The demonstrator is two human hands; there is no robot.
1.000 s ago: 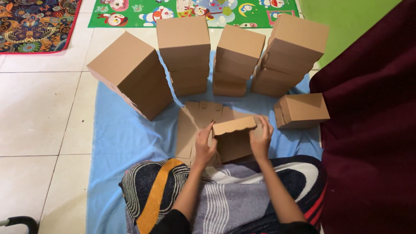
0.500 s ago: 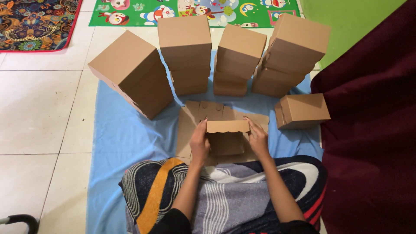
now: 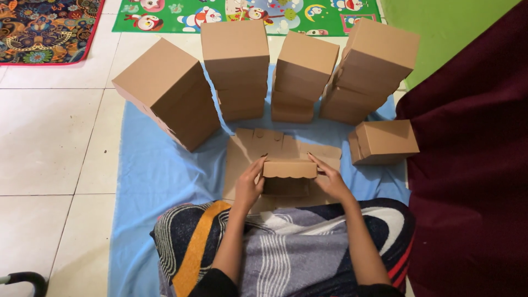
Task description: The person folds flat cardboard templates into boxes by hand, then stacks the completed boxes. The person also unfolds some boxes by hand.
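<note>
A small brown cardboard box (image 3: pixel 289 171) is held just above my lap, its scalloped flap facing me. My left hand (image 3: pixel 249 184) grips its left side and my right hand (image 3: pixel 330 179) grips its right side, fingers pressed on the ends. Under the box lies a pile of flat, unfolded cardboard blanks (image 3: pixel 258 144) on a blue cloth (image 3: pixel 159 170).
Several stacks of finished brown boxes (image 3: pixel 235 69) stand in a row beyond the blanks, with a leaning stack (image 3: pixel 170 91) at the left. One single box (image 3: pixel 385 142) sits at the right. A dark red fabric (image 3: pixel 473 165) fills the right side. Patterned mats (image 3: pixel 44 27) lie on the white tile floor.
The box has been turned from tilted to level and lowered toward my lap. Both hands shifted from its top down to its two ends.
</note>
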